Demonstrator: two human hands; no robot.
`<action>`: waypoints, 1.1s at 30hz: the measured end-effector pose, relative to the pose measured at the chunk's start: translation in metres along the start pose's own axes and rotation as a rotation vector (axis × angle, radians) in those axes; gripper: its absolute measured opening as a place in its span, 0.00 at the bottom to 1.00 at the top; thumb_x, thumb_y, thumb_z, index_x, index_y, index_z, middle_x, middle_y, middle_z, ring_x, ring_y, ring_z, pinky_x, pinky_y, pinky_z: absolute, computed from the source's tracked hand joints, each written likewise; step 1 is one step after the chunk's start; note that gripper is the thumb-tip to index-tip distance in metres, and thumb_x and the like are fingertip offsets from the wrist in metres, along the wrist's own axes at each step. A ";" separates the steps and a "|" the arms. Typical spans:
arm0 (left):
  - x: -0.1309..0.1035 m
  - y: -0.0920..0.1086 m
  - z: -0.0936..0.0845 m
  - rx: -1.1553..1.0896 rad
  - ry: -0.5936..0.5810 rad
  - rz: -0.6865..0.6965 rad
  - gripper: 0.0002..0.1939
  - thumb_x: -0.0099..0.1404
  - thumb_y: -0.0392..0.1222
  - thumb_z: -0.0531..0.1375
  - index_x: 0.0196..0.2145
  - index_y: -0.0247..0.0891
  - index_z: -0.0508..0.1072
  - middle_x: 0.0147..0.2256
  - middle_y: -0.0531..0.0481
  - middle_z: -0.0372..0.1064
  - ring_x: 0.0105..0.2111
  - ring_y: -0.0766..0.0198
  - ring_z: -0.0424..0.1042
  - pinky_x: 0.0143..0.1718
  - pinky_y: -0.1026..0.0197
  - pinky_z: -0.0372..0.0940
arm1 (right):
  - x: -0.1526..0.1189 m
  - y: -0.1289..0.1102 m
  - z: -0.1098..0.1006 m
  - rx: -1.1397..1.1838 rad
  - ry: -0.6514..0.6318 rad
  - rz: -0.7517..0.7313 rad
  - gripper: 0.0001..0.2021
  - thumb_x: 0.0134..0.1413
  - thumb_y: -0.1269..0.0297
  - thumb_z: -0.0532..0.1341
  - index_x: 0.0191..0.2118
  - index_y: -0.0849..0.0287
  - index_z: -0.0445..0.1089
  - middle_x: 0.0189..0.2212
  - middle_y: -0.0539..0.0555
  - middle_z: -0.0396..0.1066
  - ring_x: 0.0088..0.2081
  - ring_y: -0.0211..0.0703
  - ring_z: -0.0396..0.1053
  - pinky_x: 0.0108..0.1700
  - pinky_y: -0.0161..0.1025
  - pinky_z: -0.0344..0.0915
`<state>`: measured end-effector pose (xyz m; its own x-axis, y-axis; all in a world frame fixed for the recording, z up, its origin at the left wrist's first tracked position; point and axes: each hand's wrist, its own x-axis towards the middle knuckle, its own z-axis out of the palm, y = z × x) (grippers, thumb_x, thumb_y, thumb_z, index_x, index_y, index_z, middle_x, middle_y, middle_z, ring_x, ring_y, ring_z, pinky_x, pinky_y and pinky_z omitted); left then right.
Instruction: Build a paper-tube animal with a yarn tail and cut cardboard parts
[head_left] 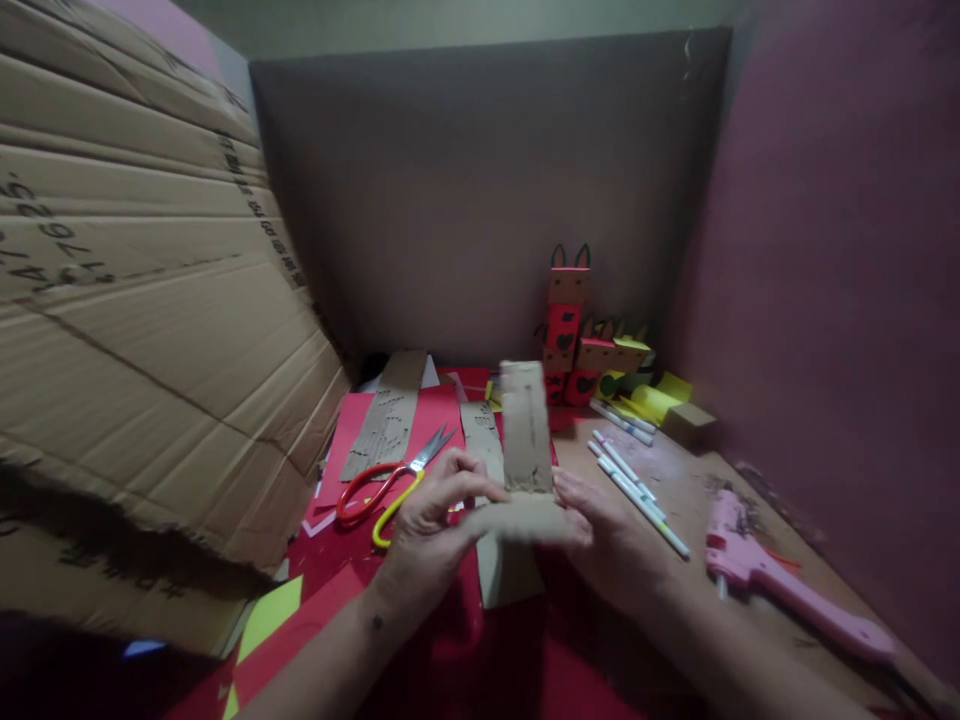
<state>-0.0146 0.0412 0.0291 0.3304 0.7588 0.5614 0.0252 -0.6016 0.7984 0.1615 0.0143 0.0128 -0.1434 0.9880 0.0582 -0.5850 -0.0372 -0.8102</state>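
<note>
Between my two hands is a bent cardboard strip (526, 425), its far part standing up and its near part folded toward me and blurred. My left hand (439, 515) pinches the fold from the left, thumb along the near part. On the other side my right hand (600, 520) grips the right end of the same strip. Under it lies another cardboard strip (510, 580). Scissors (397, 490) with a red and a yellow handle lie just left of my left hand, blades pointing away.
A large cardboard sheet (150, 330) leans at the left. Red paper (435, 420) and a printed cardboard piece (386, 420) lie behind the scissors. Several markers (637, 490) and a pink glue gun (787, 585) are at the right. Paper animal figures (566, 320) stand at the back.
</note>
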 end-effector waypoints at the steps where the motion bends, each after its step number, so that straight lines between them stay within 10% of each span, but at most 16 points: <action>1: -0.001 0.001 0.000 0.050 -0.052 0.069 0.05 0.57 0.32 0.59 0.31 0.39 0.74 0.32 0.49 0.61 0.35 0.62 0.63 0.37 0.61 0.60 | 0.002 -0.001 -0.001 0.037 0.017 0.016 0.10 0.48 0.65 0.61 0.38 0.62 0.70 0.34 0.56 0.73 0.31 0.40 0.70 0.33 0.36 0.66; 9: -0.001 -0.008 0.008 0.458 -0.211 0.408 0.14 0.58 0.31 0.58 0.43 0.38 0.69 0.38 0.44 0.67 0.39 0.59 0.62 0.40 0.58 0.60 | 0.004 -0.003 -0.002 0.060 -0.049 0.019 0.09 0.41 0.74 0.61 0.33 0.61 0.73 0.28 0.52 0.74 0.30 0.40 0.69 0.33 0.36 0.64; 24: -0.002 -0.020 0.011 0.631 -0.179 0.493 0.11 0.61 0.30 0.54 0.39 0.38 0.72 0.37 0.46 0.66 0.37 0.60 0.61 0.35 0.60 0.61 | -0.002 0.004 -0.002 -0.129 -0.112 0.023 0.14 0.44 0.67 0.64 0.41 0.60 0.72 0.31 0.53 0.73 0.30 0.40 0.68 0.36 0.38 0.63; 33: -0.004 -0.019 0.017 0.180 -0.113 0.123 0.08 0.62 0.36 0.56 0.28 0.38 0.74 0.33 0.48 0.63 0.36 0.62 0.64 0.35 0.63 0.62 | -0.014 -0.007 0.009 -0.316 -0.117 -0.040 0.13 0.48 0.71 0.57 0.40 0.56 0.73 0.34 0.53 0.73 0.36 0.43 0.70 0.39 0.41 0.66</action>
<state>-0.0002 0.0452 0.0080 0.4446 0.6501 0.6162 0.1426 -0.7305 0.6678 0.1601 -0.0001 0.0229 -0.2265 0.9632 0.1447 -0.3181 0.0673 -0.9457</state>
